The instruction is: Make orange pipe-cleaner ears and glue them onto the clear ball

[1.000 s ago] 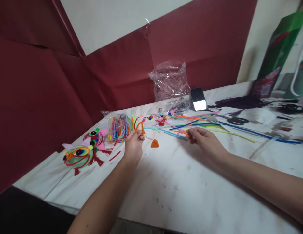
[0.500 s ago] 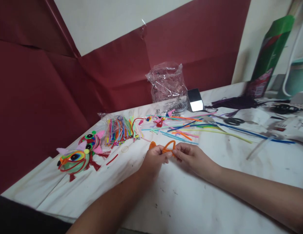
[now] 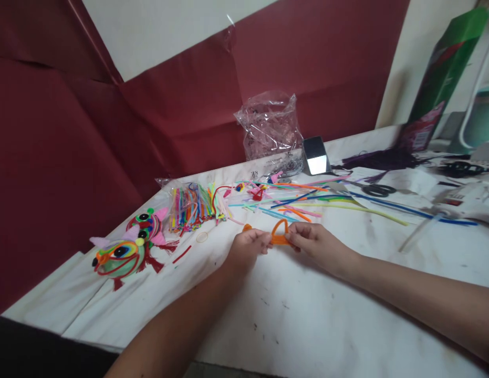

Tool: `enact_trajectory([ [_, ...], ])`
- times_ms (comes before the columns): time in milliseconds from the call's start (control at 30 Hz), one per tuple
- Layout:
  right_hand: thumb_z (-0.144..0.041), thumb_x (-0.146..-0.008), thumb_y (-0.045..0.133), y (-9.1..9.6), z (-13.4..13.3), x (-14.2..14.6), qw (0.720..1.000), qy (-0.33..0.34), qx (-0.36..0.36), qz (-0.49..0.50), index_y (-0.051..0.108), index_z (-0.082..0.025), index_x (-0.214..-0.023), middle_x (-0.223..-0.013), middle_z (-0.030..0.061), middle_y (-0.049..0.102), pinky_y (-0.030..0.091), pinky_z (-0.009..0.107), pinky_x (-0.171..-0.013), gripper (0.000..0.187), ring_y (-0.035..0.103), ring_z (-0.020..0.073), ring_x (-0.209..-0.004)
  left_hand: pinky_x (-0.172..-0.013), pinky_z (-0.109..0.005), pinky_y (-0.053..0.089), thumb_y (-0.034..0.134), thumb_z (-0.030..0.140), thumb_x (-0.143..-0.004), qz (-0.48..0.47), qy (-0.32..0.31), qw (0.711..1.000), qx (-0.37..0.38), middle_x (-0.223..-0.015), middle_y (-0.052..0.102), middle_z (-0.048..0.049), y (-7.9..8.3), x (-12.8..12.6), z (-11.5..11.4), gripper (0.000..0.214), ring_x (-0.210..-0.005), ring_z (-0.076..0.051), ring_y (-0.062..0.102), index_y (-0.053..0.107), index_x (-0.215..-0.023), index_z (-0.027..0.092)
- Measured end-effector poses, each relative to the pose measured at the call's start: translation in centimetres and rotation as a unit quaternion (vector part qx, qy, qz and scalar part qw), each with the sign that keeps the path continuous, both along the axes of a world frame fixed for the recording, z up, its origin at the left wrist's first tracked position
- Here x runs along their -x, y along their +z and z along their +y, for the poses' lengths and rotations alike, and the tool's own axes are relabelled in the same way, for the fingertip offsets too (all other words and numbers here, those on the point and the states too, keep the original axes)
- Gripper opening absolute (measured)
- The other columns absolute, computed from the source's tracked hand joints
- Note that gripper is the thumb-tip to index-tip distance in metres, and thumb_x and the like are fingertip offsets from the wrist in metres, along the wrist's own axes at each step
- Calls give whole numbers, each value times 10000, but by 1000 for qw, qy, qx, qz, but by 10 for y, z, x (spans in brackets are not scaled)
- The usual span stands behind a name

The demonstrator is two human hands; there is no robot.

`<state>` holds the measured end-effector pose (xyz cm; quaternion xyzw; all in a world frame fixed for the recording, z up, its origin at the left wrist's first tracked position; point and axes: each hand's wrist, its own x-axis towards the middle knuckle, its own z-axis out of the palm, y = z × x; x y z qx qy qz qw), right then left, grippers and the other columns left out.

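My left hand [image 3: 248, 248] and my right hand [image 3: 313, 242] meet over the middle of the white table [image 3: 307, 315], both pinching an orange pipe cleaner [image 3: 279, 234] bent into a loop between them. A small orange piece [image 3: 247, 228] lies just behind my left hand. Loose pipe cleaners [image 3: 307, 202] in many colours are scattered beyond the hands.
Two colourful pipe-cleaner fish figures [image 3: 126, 249] lie at the left. A bag of coloured pipe cleaners [image 3: 189, 202], a crumpled clear bag [image 3: 270, 128] and a small mirror [image 3: 315, 156] stand further back. Scissors [image 3: 376, 189] and a green box [image 3: 441, 79] are to the right.
My left hand brought the orange pipe cleaner toward the middle and my right hand came over to grip its other end. The view shifted a little.
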<state>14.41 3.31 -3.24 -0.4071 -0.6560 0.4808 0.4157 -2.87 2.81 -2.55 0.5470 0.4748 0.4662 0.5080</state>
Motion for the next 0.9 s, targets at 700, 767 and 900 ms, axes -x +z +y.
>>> enact_trajectory([
  [700,-363,-766,571,0,-15,0,978,-25,-182,-100,592,-184,-706,-662,10,579,363,261,-562,190,482,140,-614,-537,-236,340,723,279,-582,-189,-24,977,91,-507,507,31,5,-11,-15,261,-451,-49,395,505,-588,136],
  [767,-390,-776,558,1,-15,0,984,-15,-161,-76,600,-180,-740,-682,11,590,375,259,-575,217,496,141,-633,-539,-231,341,725,292,-580,-186,-24,979,84,-509,507,34,4,-11,-15,272,-451,-46,396,503,-589,135],
  [900,-441,-798,518,1,-13,2,996,-3,-84,-28,556,-176,-653,-578,-21,517,344,240,-522,304,438,109,-547,-530,-229,336,724,344,-584,-134,-15,990,42,-519,530,30,1,-11,-14,289,-449,-52,417,524,-616,139],
])
